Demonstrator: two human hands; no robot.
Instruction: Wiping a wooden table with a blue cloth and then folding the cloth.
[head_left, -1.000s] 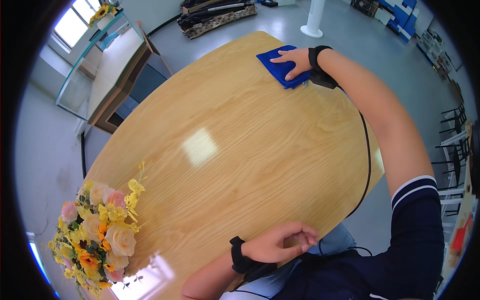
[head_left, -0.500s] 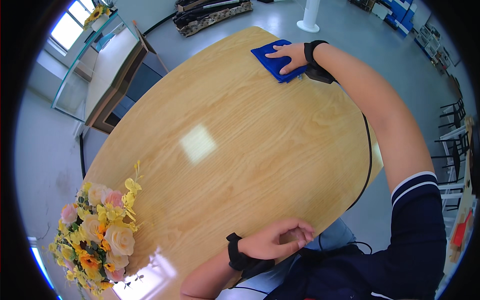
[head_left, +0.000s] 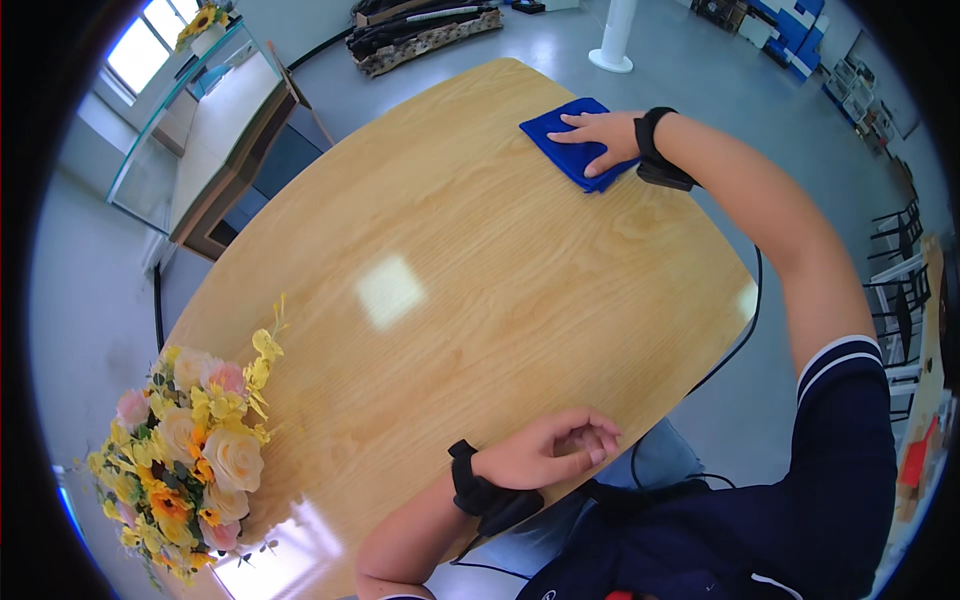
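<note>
My right hand (head_left: 605, 138) lies flat with spread fingers on a folded blue cloth (head_left: 562, 155), pressing it to the wooden table (head_left: 450, 250) near its far right edge. Part of the cloth is hidden under the palm. At the near edge of the table rests my left hand (head_left: 552, 447), its fingers loosely curled with a gap to the thumb; nothing shows in it. Each wrist wears a black strap with a small dark box.
A bouquet of yellow, pink and cream flowers (head_left: 190, 450) stands at the table's left end. A black cable (head_left: 740, 345) hangs by the right edge. Beyond are a glass-topped counter (head_left: 225, 120), a white post (head_left: 613, 40) and dark chairs (head_left: 905, 300) on the right.
My right hand and the blue cloth have slid a little nearer and to the right along the table's far edge. My left hand stays at the near edge; the whole view has shifted slightly.
</note>
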